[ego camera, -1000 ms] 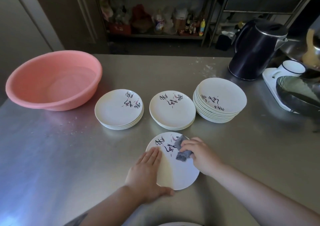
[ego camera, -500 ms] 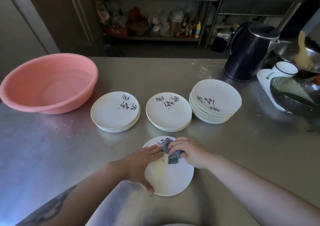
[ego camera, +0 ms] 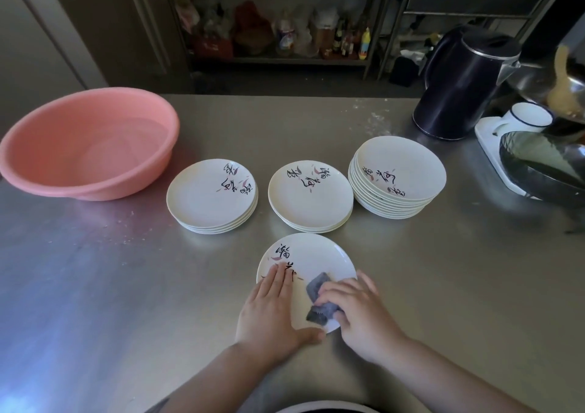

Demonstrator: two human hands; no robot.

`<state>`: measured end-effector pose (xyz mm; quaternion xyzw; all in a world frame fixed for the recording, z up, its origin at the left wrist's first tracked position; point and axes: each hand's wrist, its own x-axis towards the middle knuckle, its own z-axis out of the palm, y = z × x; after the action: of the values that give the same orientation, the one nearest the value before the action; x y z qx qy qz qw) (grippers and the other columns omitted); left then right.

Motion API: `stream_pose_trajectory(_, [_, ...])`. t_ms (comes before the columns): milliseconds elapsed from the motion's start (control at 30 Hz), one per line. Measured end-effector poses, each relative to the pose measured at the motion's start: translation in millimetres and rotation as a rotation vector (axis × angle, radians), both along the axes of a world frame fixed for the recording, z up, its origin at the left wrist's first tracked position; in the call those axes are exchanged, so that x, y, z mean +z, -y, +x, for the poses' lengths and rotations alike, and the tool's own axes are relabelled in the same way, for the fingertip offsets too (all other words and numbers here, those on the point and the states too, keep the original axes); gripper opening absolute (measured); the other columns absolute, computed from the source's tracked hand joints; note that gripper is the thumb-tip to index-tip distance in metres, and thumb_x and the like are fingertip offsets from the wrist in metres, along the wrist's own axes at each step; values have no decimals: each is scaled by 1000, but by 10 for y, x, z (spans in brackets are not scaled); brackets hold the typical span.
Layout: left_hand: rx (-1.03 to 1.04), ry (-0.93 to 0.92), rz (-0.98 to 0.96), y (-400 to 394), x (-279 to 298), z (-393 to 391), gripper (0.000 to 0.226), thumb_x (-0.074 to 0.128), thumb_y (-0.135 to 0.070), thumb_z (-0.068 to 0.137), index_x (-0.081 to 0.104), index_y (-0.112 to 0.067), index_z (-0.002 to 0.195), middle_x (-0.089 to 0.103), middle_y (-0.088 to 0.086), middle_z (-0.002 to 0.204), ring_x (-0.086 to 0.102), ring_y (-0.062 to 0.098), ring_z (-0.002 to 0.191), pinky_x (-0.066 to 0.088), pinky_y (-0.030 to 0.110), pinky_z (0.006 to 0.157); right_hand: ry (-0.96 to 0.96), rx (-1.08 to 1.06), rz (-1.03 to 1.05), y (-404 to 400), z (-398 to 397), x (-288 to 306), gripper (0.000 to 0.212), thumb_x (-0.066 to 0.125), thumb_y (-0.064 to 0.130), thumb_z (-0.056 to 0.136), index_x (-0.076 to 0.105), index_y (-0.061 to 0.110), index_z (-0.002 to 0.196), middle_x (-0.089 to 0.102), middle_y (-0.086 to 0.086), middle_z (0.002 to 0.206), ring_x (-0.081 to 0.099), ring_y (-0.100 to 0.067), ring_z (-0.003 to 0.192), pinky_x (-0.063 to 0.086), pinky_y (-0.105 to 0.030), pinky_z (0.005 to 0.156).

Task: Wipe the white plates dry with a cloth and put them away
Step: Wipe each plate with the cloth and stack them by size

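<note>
White plate [ego camera: 311, 262], glazed and printed with brush lettering, lies flat on the steel counter [ego camera: 95, 286] at lower centre of the frame, just below three stacks of matching plates [ego camera: 310, 195]. My left hand [ego camera: 269, 314] rests on its left rim, fingers straight and together, thumb at the near edge. My right hand [ego camera: 361, 309] presses a grey cloth [ego camera: 319, 305] onto the plate's lower right, fingers curled over it. I judge the plate light, rigid, breakable and probably slick (any wetness cannot be seen); best lifted by opposite rims. A pink basin [ego camera: 85, 143] sits at upper left.
</note>
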<state>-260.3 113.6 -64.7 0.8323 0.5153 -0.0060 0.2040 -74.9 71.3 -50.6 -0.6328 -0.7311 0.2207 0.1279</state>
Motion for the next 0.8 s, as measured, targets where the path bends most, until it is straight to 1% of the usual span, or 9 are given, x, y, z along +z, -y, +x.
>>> stream_pose_trajectory(67, [-31,40,-10,-25,-21,-74,136,28,-94,49,-1,-18,158,-11,-9,164,-14,1,147,-13,19,113,-35,27,9,9,-13,-7,47,41,10,70,67,29,104,60,22,115,49,-9,109,3,-24,114])
stream_pose_trajectory(200, [-140,212,-65,-183,-67,-290,120,67,-79,60,18,-27,156,3,-22,157,-2,-7,144,-2,15,119,-87,45,57,25,46,-89,41,51,10,74,66,31,105,60,22,114,48,-5,105,15,-26,112])
stream_pose_trajectory(233, [-170,231,-60,-207,-70,-335,115,70,-76,62,22,-27,155,6,-24,155,-1,-9,142,-2,15,119,-89,46,91,55,41,-122,39,53,9,74,64,32,105,59,22,114,48,-6,104,19,-27,111])
stream_pose_trajectory(333, [-204,276,-28,-222,-131,-407,117,50,-93,58,35,-25,151,20,-19,156,14,-3,144,11,28,123,-93,57,154,157,-43,-160,32,55,21,78,62,29,108,57,18,116,47,-8,106,28,-21,104])
stream_pose_trajectory(400, [-235,271,84,-194,-212,-431,111,38,-94,65,47,-19,146,35,-10,154,34,8,142,26,35,120,-93,69,162,200,-98,-162,32,61,32,76,63,28,108,56,17,117,46,-7,108,31,-16,98])
stream_pose_trajectory(433, [-249,269,118,-187,-247,-442,105,38,-92,70,53,-17,142,43,-6,151,43,12,138,31,34,116,-84,77,165,208,-119,-167,33,65,37,74,63,28,106,56,17,116,46,-6,107,32,-16,96])
stream_pose_trajectory(533, [-264,267,137,-184,-310,-456,96,40,-86,76,57,-13,137,51,-1,146,50,17,133,25,28,114,-52,77,189,204,-160,-201,35,68,47,69,61,30,99,54,20,111,47,-7,102,37,-18,88])
stream_pose_trajectory(633, [-274,253,164,-171,-294,-453,94,38,-85,80,59,-12,135,53,1,144,52,18,131,27,29,112,35,109,237,186,-189,-190,29,65,50,69,60,31,91,55,20,103,50,-9,94,41,-20,80])
stream_pose_trajectory(800, [-281,226,219,-122,-258,-442,92,30,-83,84,64,-11,129,58,3,139,58,18,125,30,29,110,141,229,369,190,-188,-171,7,59,31,81,63,27,84,59,15,94,55,-12,86,48,-23,63])
